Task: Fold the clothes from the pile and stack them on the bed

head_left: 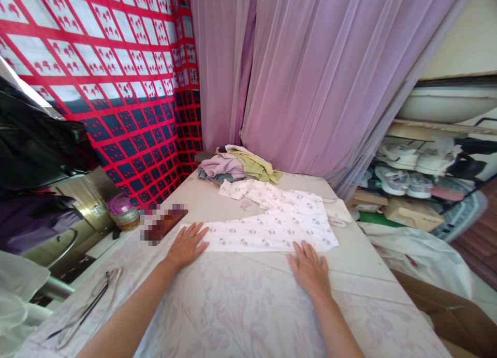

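The printed garment (272, 231) is thin, matt cloth; the surface (240, 306) beneath it looks smooth, with only a faint sheen. The curtain (310, 78) is sheer, softly lustrous fabric, the boxes (413, 214) are dull, matt cardboard, and the lidded jar (129, 219) is transparent and glossy.

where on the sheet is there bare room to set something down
Widest: the sheet between left hand and right hand, nearer than the printed garment. Also from the right hand to the sheet's right edge. Crowded: the far end, with printed garment and clothes pile; the left side, with thin frames and a blurred brown thing.
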Action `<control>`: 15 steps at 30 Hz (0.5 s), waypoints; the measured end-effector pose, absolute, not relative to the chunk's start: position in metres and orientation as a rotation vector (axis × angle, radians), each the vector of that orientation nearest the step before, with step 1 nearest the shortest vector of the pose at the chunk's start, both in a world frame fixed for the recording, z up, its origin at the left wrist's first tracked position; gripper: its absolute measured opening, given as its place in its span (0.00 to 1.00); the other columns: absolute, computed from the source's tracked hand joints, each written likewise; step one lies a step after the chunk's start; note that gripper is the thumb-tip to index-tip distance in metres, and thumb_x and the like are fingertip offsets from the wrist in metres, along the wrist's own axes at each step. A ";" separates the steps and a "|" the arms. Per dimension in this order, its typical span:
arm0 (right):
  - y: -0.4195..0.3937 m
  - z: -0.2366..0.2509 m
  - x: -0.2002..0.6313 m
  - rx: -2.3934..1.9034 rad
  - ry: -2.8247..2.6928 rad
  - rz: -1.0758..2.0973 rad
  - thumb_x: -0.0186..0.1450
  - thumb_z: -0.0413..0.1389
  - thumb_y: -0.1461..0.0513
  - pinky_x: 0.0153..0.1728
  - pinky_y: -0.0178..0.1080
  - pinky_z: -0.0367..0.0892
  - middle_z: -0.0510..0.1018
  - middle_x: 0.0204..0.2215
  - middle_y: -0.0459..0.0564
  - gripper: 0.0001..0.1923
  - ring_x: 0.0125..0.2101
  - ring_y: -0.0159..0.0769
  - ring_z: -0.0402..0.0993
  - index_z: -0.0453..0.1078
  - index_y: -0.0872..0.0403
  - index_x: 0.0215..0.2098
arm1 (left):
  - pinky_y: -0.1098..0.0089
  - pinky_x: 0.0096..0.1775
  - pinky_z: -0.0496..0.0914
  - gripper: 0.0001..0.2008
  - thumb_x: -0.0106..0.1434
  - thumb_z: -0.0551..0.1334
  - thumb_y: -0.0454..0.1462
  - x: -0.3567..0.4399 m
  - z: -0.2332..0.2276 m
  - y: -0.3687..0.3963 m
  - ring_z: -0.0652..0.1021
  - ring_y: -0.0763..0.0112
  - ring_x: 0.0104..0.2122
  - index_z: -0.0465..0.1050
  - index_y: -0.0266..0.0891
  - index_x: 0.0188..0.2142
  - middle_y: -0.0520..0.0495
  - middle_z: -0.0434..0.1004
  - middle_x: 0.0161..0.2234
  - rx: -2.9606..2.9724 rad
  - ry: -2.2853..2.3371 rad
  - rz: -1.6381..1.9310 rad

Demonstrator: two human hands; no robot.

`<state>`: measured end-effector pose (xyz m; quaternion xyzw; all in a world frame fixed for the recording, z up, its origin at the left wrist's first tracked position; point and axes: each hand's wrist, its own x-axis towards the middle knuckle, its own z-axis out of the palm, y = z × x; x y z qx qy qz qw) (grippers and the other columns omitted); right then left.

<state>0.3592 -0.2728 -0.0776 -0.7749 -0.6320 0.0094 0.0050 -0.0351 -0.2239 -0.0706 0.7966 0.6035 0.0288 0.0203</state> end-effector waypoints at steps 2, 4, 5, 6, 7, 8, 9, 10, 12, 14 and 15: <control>-0.273 -0.077 0.359 -2.430 -1.981 0.023 0.68 0.37 0.50 0.59 0.56 0.45 0.51 0.66 0.50 0.29 0.64 0.42 0.45 0.52 0.49 0.65 | 0.52 0.61 0.47 0.28 0.66 0.45 0.52 -0.035 -0.071 -0.225 0.53 0.59 0.64 0.56 0.48 0.63 0.47 0.51 0.65 2.476 1.876 0.093; -0.274 -0.076 0.359 -2.435 -1.983 0.016 0.69 0.36 0.50 0.59 0.56 0.45 0.51 0.66 0.51 0.29 0.64 0.42 0.45 0.53 0.49 0.65 | 0.52 0.61 0.47 0.28 0.66 0.45 0.52 -0.034 -0.071 -0.225 0.53 0.59 0.64 0.55 0.48 0.63 0.47 0.51 0.65 2.473 1.881 0.085; -0.275 -0.076 0.358 -2.438 -1.984 0.014 0.69 0.36 0.50 0.59 0.56 0.45 0.51 0.66 0.51 0.29 0.64 0.43 0.45 0.53 0.49 0.65 | 0.53 0.62 0.47 0.29 0.66 0.45 0.52 -0.034 -0.070 -0.226 0.53 0.59 0.64 0.55 0.47 0.63 0.47 0.51 0.65 2.470 1.883 0.080; -0.275 -0.076 0.358 -2.441 -1.985 0.015 0.69 0.36 0.50 0.59 0.56 0.45 0.51 0.66 0.51 0.29 0.64 0.42 0.45 0.53 0.49 0.65 | 0.53 0.62 0.47 0.29 0.66 0.45 0.52 -0.034 -0.070 -0.226 0.53 0.59 0.64 0.54 0.47 0.63 0.47 0.51 0.65 2.466 1.886 0.074; -0.275 -0.076 0.358 -2.443 -1.987 0.015 0.69 0.36 0.50 0.59 0.56 0.45 0.51 0.66 0.51 0.29 0.64 0.42 0.45 0.53 0.49 0.65 | 0.53 0.62 0.46 0.29 0.67 0.45 0.52 -0.033 -0.069 -0.226 0.53 0.60 0.65 0.54 0.46 0.64 0.47 0.51 0.65 2.462 1.888 0.068; -0.275 -0.076 0.358 -2.446 -1.987 0.017 0.69 0.36 0.50 0.59 0.56 0.45 0.51 0.66 0.51 0.29 0.64 0.42 0.45 0.52 0.49 0.65 | 0.53 0.62 0.46 0.29 0.67 0.45 0.52 -0.033 -0.068 -0.227 0.52 0.60 0.65 0.54 0.46 0.64 0.47 0.50 0.66 2.458 1.889 0.063; -0.275 -0.076 0.359 -2.448 -1.986 0.018 0.69 0.36 0.50 0.59 0.56 0.45 0.51 0.66 0.50 0.29 0.64 0.42 0.45 0.52 0.49 0.65 | 0.53 0.62 0.46 0.30 0.67 0.45 0.52 -0.032 -0.066 -0.227 0.52 0.60 0.65 0.54 0.45 0.64 0.47 0.50 0.66 2.454 1.888 0.057; -0.275 -0.076 0.359 -2.451 -1.985 0.018 0.69 0.36 0.50 0.59 0.56 0.45 0.51 0.66 0.50 0.29 0.64 0.42 0.45 0.52 0.49 0.65 | 0.53 0.62 0.46 0.30 0.67 0.45 0.52 -0.031 -0.065 -0.227 0.52 0.60 0.65 0.54 0.45 0.64 0.47 0.50 0.66 2.447 1.886 0.049; -0.275 -0.076 0.359 -2.456 -1.982 0.014 0.69 0.36 0.50 0.59 0.56 0.45 0.51 0.66 0.51 0.29 0.64 0.42 0.45 0.52 0.49 0.65 | 0.54 0.62 0.45 0.30 0.66 0.45 0.52 -0.030 -0.063 -0.228 0.51 0.60 0.65 0.53 0.44 0.64 0.47 0.49 0.66 2.432 1.885 0.033; -0.275 -0.076 0.359 -2.455 -1.984 0.012 0.68 0.36 0.50 0.59 0.56 0.45 0.51 0.66 0.51 0.29 0.64 0.42 0.45 0.52 0.49 0.65 | 0.54 0.62 0.45 0.30 0.66 0.45 0.52 -0.029 -0.061 -0.229 0.51 0.61 0.65 0.53 0.44 0.64 0.47 0.49 0.66 2.414 1.890 0.026; -0.275 -0.077 0.358 -2.452 -1.987 0.010 0.68 0.36 0.50 0.59 0.55 0.45 0.51 0.66 0.51 0.29 0.64 0.42 0.45 0.52 0.49 0.65 | 0.54 0.62 0.45 0.30 0.66 0.45 0.52 -0.029 -0.061 -0.230 0.51 0.61 0.65 0.54 0.45 0.64 0.47 0.49 0.66 2.403 1.893 0.026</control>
